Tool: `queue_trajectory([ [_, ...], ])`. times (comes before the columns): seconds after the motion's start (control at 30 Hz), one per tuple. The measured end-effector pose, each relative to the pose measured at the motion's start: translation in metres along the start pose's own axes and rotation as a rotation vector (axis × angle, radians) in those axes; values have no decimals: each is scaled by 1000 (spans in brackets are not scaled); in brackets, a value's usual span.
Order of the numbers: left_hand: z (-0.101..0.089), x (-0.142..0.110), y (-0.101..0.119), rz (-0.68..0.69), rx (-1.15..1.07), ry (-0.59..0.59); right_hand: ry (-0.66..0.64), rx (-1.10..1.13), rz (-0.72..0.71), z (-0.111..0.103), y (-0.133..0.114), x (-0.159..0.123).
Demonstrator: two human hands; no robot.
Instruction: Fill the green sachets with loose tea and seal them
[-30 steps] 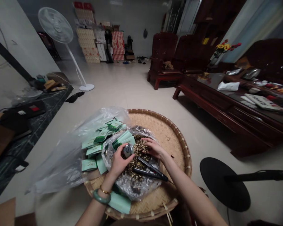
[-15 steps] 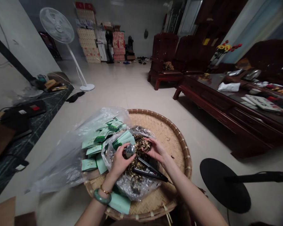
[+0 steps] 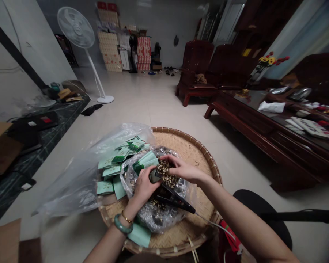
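Note:
My left hand point(image 3: 144, 188) is closed round a small silvery pouch point(image 3: 153, 175), held with its mouth up over a clear plastic bag of dried, speckled loose bits point(image 3: 164, 199). My right hand point(image 3: 181, 169) is cupped and closed on a handful of those dried bits point(image 3: 164, 171), right at the pouch's mouth. A black clamp-like tool point(image 3: 173, 197) with a cord lies across the bag just below my hands. Green packets point(image 3: 117, 160) are piled to the left. All of this rests on a round woven bamboo tray point(image 3: 197, 153).
A large clear plastic sheet point(image 3: 79, 182) spills off the tray's left side. A dark counter point(image 3: 44, 131) runs along the left, a dark wooden table point(image 3: 276, 128) on the right, a black round stool point(image 3: 265, 215) near my right arm. A standing fan point(image 3: 79, 33) and stacked boxes are far back.
My right hand has lifted out of the loose bits with a handful and moved left to the pouch's mouth. The view has shifted a little to the left.

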State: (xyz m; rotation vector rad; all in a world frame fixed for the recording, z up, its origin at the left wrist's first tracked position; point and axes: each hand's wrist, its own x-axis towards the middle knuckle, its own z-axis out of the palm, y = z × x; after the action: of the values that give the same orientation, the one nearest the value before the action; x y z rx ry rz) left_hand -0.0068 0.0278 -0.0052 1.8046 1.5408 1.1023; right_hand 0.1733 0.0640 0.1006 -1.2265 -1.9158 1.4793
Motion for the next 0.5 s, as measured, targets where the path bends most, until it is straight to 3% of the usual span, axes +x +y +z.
queue_trajectory([
  [0.1,0,0,-1,12,3,-4,-75,-110,-49,2,-5,1],
  [0.37,1,0,0,13,33,2,82,-576,-232,13,-11,3],
  [0.5,0,0,-1,2,33,-16,24,-699,-221,17,-11,1],
])
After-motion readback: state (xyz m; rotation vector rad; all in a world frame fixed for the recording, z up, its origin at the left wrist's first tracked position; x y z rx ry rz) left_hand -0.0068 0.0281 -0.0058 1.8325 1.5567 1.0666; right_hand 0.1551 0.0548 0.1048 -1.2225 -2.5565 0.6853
